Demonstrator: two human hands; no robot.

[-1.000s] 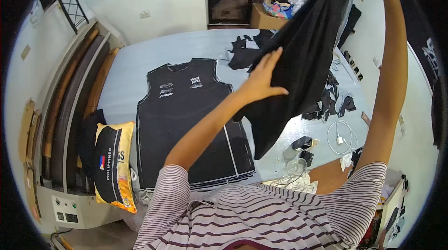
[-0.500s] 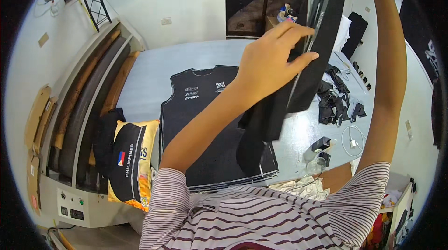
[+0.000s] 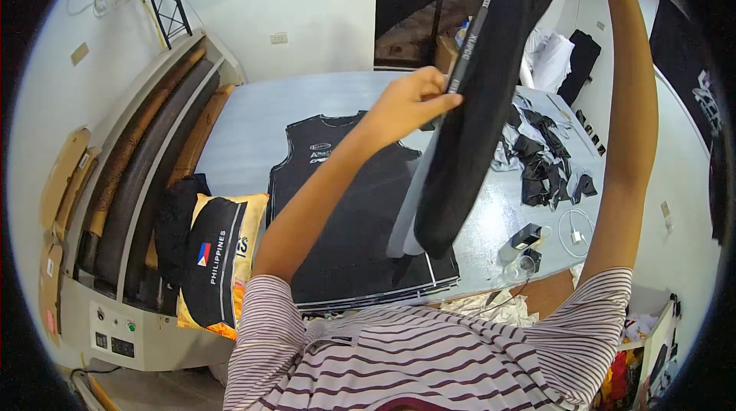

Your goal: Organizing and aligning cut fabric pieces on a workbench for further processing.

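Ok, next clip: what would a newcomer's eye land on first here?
Probably the long black cloth hanging right of centre, its left edge pinched in the person's left hand. Beneath and left of it, a black shirt-shaped panel lies flat on the pale table. The bright yellow-and-black cushion at the table's left side also stands out.

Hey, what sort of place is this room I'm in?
Probably a small garment workshop: black shirt-shaped pieces lie on a large table, dark fabric scraps sit at its right, and a machine with long rollers stands at left.
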